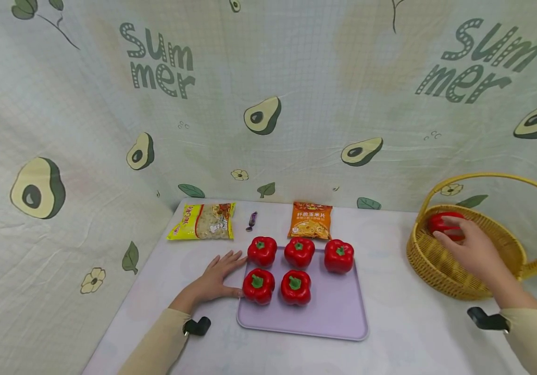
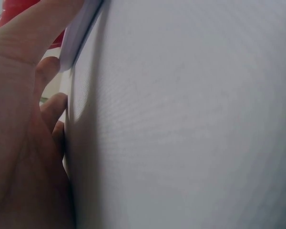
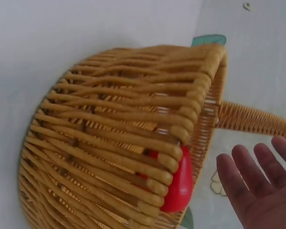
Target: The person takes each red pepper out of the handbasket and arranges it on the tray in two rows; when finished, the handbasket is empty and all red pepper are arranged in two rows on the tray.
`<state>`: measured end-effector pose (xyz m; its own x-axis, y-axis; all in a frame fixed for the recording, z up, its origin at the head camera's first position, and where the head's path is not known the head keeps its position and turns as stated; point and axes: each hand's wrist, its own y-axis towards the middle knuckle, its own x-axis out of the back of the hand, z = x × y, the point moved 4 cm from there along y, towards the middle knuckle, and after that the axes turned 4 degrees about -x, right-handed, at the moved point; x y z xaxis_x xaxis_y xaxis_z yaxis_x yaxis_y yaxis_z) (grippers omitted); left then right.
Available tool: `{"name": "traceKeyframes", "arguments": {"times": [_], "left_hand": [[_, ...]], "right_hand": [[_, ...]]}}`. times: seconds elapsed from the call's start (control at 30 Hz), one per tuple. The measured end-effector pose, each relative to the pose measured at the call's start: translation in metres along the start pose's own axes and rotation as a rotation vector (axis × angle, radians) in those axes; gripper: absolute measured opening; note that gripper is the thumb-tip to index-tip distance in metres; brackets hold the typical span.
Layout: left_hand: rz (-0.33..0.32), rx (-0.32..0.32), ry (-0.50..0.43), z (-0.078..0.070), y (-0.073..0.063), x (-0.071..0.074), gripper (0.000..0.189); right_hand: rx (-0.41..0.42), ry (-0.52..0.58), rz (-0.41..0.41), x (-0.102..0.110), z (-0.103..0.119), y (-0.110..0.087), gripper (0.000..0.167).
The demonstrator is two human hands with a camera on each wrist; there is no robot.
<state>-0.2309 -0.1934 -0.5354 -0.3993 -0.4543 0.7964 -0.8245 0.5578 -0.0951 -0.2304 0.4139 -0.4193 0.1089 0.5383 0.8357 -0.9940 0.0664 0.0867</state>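
Observation:
My left hand (image 1: 214, 278) lies with fingers spread on the table at the left edge of a lilac tray (image 1: 329, 317); thumb and fingertips reach the tray's rim. Several red bell peppers with green stems stand on the tray, among them a front-left pepper (image 1: 259, 286) and a back-right pepper (image 1: 339, 256). Over a yellow wicker basket (image 1: 432, 273) is my right hand (image 1: 474, 250), its fingers extended. A red pepper (image 3: 180, 186) sits inside the basket; in the right wrist view the fingers are apart from it.
Behind the tray lie a yellow snack bag (image 1: 207, 221), a small purple wrapped candy (image 1: 251, 221) and an orange snack packet (image 1: 311, 221). The basket's tall handle (image 1: 498, 175) arches above it. A printed cloth (image 1: 306, 140) hangs at the back and left.

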Motion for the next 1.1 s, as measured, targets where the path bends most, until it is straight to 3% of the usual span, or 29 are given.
{"name": "traceKeyframes", "arguments": {"times": [0.43,0.6,1.1], "left_hand": [[-0.005,-0.032,-0.01,-0.001,0.001,-0.001,0.094],[-0.001,-0.035,-0.012,-0.002,0.0,-0.001,0.095],[0.004,-0.009,-0.005,0.001,0.0,-0.002,0.094]], "right_hand": [[-0.117,0.004,0.053,0.017,-0.025,0.023,0.079],[-0.198,0.02,0.09,0.021,-0.035,0.031,0.088],[-0.23,0.011,0.117,0.027,-0.058,0.054,0.088]]}}
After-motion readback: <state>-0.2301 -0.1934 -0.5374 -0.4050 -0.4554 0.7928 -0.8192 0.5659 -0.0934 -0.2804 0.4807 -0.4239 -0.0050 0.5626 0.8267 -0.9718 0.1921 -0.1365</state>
